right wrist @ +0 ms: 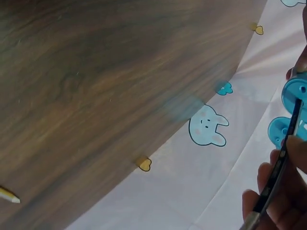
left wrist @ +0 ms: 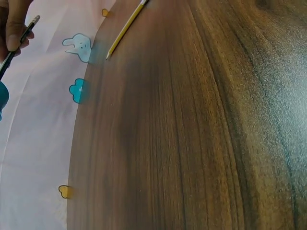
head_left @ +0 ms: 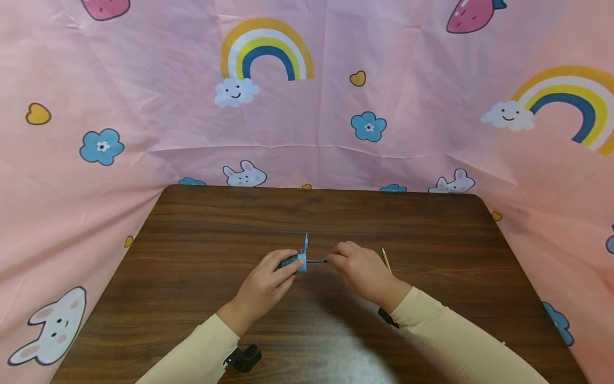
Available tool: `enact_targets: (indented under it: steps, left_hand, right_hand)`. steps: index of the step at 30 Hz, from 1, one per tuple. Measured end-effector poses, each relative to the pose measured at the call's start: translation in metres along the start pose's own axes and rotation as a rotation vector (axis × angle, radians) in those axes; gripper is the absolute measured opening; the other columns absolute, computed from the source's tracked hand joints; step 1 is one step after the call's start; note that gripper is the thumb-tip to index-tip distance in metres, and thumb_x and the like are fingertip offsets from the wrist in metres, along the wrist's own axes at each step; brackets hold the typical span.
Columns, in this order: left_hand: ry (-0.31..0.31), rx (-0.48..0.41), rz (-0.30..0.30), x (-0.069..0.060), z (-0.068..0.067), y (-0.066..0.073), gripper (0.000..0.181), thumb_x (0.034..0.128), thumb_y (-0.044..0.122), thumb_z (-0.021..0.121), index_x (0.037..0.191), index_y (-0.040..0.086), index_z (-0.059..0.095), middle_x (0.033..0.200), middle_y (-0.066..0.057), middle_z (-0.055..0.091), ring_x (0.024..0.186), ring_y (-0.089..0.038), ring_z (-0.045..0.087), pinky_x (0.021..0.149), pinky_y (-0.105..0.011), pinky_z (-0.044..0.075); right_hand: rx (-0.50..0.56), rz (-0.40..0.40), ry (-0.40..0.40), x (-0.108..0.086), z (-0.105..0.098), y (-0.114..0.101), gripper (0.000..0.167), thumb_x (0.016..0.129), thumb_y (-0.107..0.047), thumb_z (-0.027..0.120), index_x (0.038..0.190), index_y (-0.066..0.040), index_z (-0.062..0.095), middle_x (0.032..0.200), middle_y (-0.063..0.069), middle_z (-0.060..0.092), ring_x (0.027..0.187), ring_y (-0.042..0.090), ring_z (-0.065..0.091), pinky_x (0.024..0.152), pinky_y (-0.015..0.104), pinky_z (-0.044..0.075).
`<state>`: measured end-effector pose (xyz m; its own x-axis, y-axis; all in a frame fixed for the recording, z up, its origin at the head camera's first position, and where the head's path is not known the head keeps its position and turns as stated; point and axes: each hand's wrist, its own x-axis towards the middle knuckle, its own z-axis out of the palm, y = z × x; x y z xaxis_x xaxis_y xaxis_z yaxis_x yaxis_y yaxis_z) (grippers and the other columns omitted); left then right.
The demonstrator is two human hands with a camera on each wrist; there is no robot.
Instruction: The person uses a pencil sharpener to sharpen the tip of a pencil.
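In the head view a small sharpener with a blue end (head_left: 302,263) and a raised blue lid (head_left: 305,244) is gripped by my left hand (head_left: 265,282). My right hand (head_left: 363,270) pinches a dark pencil (head_left: 316,261), which runs level toward the sharpener's blue end. The right wrist view shows the dark pencil (right wrist: 276,175) between the right fingers, its far end at the round blue face (right wrist: 292,93); whether it sits inside the hole I cannot tell. The lid (right wrist: 278,130) hangs open beside that face.
A yellow pencil (head_left: 386,260) lies on the brown wooden table (head_left: 216,224), just beyond my right wrist. Pink patterned cloth (head_left: 316,122) stands behind the table and along its sides.
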<state>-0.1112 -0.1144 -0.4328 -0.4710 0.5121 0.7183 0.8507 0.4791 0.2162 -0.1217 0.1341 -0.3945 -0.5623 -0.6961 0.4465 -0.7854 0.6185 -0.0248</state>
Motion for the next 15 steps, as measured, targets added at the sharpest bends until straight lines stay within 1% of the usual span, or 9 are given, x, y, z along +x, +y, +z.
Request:
enact_targets:
  steps: [4,7,11,15]
  left_hand:
    - [0.017,-0.011,-0.005,0.0005,0.0009,0.0014,0.047,0.0687,-0.011,0.079,0.112,0.004,0.070,0.114,-0.015,0.059,0.101,-0.027,0.061,0.083,-0.031,0.055]
    - [0.028,-0.003,-0.009,0.0004,0.0023,0.0020,0.046,0.0679,-0.011,0.079,0.111,0.004,0.071,0.113,-0.015,0.060,0.099,-0.027,0.062,0.082,-0.032,0.056]
    - [0.052,0.009,-0.040,-0.0015,0.0029,0.0027,0.048,0.0652,-0.011,0.081,0.110,0.004,0.071,0.112,-0.014,0.061,0.098,-0.027,0.062,0.078,-0.034,0.057]
    - [0.073,0.011,-0.078,-0.0037,0.0032,0.0036,0.049,0.0635,-0.010,0.083,0.109,0.003,0.072,0.111,-0.014,0.061,0.097,-0.027,0.063,0.076,-0.035,0.057]
  right_hand:
    - [0.020,0.043,0.019,0.0002,0.0010,-0.0034,0.018,0.081,-0.001,0.076,0.098,-0.007,0.075,0.088,0.002,0.062,0.079,0.015,0.059,0.060,0.023,0.052]
    - [0.033,0.056,0.026,0.0006,0.0017,-0.0035,0.019,0.080,0.000,0.076,0.097,-0.007,0.075,0.087,0.002,0.062,0.078,0.014,0.059,0.060,0.023,0.053]
    - [0.056,0.055,0.067,0.0017,0.0030,-0.0013,0.021,0.077,-0.002,0.079,0.096,-0.009,0.075,0.087,0.000,0.065,0.079,0.013,0.061,0.061,0.024,0.053]
    - [0.062,0.070,0.115,0.0024,0.0042,0.0006,0.020,0.075,-0.006,0.082,0.093,-0.011,0.076,0.089,-0.001,0.069,0.079,0.013,0.063,0.062,0.026,0.054]
